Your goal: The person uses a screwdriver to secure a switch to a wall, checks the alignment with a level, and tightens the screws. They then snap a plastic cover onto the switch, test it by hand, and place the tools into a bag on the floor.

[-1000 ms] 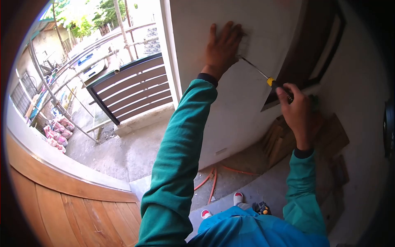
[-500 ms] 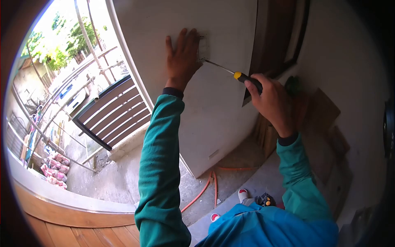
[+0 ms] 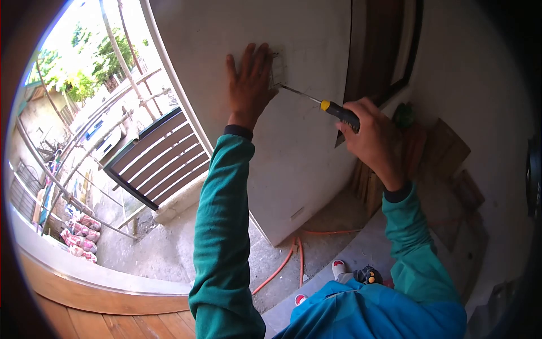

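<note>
My left hand [image 3: 249, 83] lies against the white wall [image 3: 299, 152] with its fingers spread, beside a small rectangular wall plate [image 3: 277, 69]. Part of that plate is covered by the fingers. In my right hand [image 3: 370, 133] is a screwdriver [image 3: 340, 113] with a black and yellow handle, the fingers wrapped round it. Its thin metal shaft points up and to the left, and the tip is at the plate's lower edge, close to the left thumb side. Whether the tip sits in a screw is too small to tell.
An orange hose or cord [image 3: 276, 271] runs over the concrete floor below. To the left, a slatted gate [image 3: 161, 161] stands outside the opening, with pink-and-white sacks [image 3: 82, 240] farther off. Wooden boards [image 3: 443, 150] lean at the right, near a dark framed opening [image 3: 381, 51].
The camera view has shifted slightly. My right hand and the screwdriver have turned a little, while the tip stays at the plate's lower edge. The left hand stays on the wall.
</note>
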{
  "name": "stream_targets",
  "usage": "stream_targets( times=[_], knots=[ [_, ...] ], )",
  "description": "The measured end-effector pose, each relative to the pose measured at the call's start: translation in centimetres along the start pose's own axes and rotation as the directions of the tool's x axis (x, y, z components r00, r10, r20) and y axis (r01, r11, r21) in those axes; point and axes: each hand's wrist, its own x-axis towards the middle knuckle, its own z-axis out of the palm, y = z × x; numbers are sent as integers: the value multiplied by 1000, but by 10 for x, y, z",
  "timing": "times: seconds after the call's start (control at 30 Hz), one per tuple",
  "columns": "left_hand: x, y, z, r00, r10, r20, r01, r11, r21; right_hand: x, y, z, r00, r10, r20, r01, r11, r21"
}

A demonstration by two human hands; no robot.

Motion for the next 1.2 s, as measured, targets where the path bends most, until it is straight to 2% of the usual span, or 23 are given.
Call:
stream_targets(
  times=[0.03, 0.1, 0.13, 0.2, 0.33, 0.4, 0.43, 0.47, 0.6, 0.63, 0.7, 0.73, 0.8, 0.83, 0.9, 0.93, 1.0, 1.03, 1.1, 1.17, 1.2],
  knots=[
    [-1, -1, 0, 1000, -3, 4, 3, 1000, 1, 2, -1, 0, 1000, -1, 4, 1, 1000, 3],
    [-1, -1, 3, 999, 15, -43, -16, 1000, -5, 5, -2, 0, 967, 221, 129, -229, 972, 54],
    [0, -1, 4, 999, 16, -41, -17, 1000, -6, 4, 0, 1, 966, 223, 130, -231, 971, 55],
    [0, -1, 3, 999, 21, -46, -21, 1000, 4, 1, 6, 4, 998, -59, -1, 59, 997, 47],
    [6, -1, 0, 1000, 14, 22, -14, 999, 31, 1, 5, 5, 995, 69, 68, -67, 997, -31],
    [2, -4, 9, 999, 35, -26, -31, 990, 136, 1, 4, 9, 976, 159, 146, -180, 974, 140],
    [2, -6, 8, 1000, 30, -4, -29, 988, 150, 2, 13, 16, 999, -34, -1, 34, 991, 133],
    [1, -8, 5, 999, 28, 19, -30, 987, 157, 2, 20, 20, 965, -230, -129, 242, 967, 85],
    [3, -13, 3, 998, 34, 47, -41, 984, 175, 5, 11, 17, 999, -41, 29, 41, 999, -26],
    [4, -9, -1, 998, 54, 45, -60, 987, 151, 6, 8, 14, 1000, -15, 27, 17, 999, -45],
    [7, -8, -10, 991, -2, 132, -30, 970, 239, 9, 0, 9, 975, 153, 163, -162, 986, 45],
    [8, -7, -10, 991, 0, 131, -32, 970, 241, 8, 4, 10, 975, 154, 161, -163, 985, 47],
    [7, -9, -10, 991, -9, 130, -21, 973, 231, 6, 6, 13, 995, -102, -11, 102, 994, 29],
    [7, -10, -10, 991, -14, 133, -18, 971, 240, 5, 6, 14, 994, -107, -11, 107, 994, 38],
    [9, -4, -16, 983, -38, 182, -14, 962, 274, 9, -2, 8, 985, 131, 115, -136, 990, 35],
    [9, -2, -17, 982, -49, 184, -7, 957, 289, 7, 0, 10, 986, 118, 117, -125, 991, 48],
    [7, -5, -12, 986, -18, 163, -29, 960, 277, 5, 3, 14, 1000, -1, -6, 2, 996, 89],
    [5, -8, 0, 996, 7, 93, -30, 968, 250, 4, 4, 13, 999, -38, 6, 38, 998, 59],
    [5, -7, 1, 995, 24, 97, -50, 962, 270, 4, 6, 14, 999, -22, 36, 21, 999, 27],
    [4, -4, -2, 998, 38, 54, -49, 974, 222, 5, 9, 16, 996, 74, 44, -74, 997, 10],
    [3, -4, -3, 998, 20, 59, -34, 966, 255, 5, 7, 16, 998, 48, 45, -50, 998, 40]
  ],
)
